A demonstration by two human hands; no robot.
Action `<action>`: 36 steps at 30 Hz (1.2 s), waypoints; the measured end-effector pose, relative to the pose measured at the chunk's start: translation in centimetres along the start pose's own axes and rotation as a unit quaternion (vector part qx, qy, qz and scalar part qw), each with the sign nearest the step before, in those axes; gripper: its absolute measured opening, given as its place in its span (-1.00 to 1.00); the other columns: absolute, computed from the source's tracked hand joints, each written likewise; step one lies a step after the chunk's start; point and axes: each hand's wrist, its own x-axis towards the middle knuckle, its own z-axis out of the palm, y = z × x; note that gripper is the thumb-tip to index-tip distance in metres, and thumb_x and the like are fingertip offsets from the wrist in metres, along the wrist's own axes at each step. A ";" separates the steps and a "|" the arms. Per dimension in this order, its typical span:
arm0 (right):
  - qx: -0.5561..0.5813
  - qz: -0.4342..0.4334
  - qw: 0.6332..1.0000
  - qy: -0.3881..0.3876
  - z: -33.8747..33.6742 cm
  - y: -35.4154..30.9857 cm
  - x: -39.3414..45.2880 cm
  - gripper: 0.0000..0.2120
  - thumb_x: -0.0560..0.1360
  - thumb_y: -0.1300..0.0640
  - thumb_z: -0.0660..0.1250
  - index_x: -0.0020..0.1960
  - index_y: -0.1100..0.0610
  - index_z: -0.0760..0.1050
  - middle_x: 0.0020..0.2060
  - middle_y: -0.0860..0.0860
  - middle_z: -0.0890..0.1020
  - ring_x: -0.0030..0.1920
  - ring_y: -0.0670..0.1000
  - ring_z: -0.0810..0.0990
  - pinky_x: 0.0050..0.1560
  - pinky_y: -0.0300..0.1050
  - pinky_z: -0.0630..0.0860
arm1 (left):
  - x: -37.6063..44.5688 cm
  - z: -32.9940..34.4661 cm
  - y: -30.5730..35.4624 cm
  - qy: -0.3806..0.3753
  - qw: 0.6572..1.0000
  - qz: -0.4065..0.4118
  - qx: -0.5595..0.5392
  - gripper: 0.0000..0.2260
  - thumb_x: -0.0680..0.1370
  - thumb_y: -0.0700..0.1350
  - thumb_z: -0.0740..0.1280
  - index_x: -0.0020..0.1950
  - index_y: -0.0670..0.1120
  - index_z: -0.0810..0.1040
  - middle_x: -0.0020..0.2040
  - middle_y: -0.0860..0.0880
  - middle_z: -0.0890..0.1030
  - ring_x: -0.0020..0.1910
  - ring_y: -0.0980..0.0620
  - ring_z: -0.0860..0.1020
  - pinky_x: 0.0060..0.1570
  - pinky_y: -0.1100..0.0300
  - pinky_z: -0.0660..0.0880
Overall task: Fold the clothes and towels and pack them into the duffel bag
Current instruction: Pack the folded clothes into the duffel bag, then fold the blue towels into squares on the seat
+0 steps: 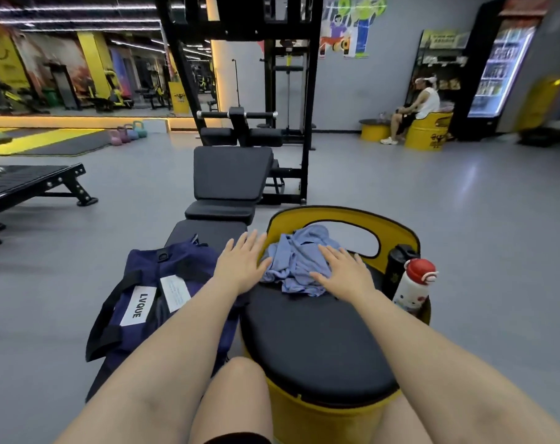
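**Both hands flat at the crumpled blue garment on the barrel seat**

Blue garment [299, 264]: crumpled, unfolded, lying at the far end of the black padded seat [313, 341] of a yellow barrel stool [342, 216], just before its curved backrest.

Right hand [344, 273]: fingers straight and spread, palm down, resting on the right part of the garment. Nothing gripped.

Left hand [241, 262]: fingers straight, palm down, at the garment's left edge; fingertips reach toward the stool's backrest. Contact with the cloth cannot be confirmed.

Duffel bag [156, 302]: navy, black straps, white "LVQUE" label, lying on the gym bench just left of the stool, under the left forearm.

Water bottle [413, 286]: white body, red cap, upright at the stool's right side, beside a black bottle [400, 264].
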 end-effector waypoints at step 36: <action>-0.016 0.002 1.000 -0.022 3.2 7.9 12.5 -0.32 0.57 -0.26 0.10 0.57 -0.03 -0.03 0.53 -0.04 0.16 0.52 0.00 0.11 0.49 0.06 0.02 | 15.4 7.6 -0.1 -0.046 0.999 0.025 -0.013 -0.48 0.67 0.04 -0.02 0.57 -0.03 -0.14 0.57 -0.04 -0.11 0.54 -0.02 -0.06 0.48 0.02 -0.03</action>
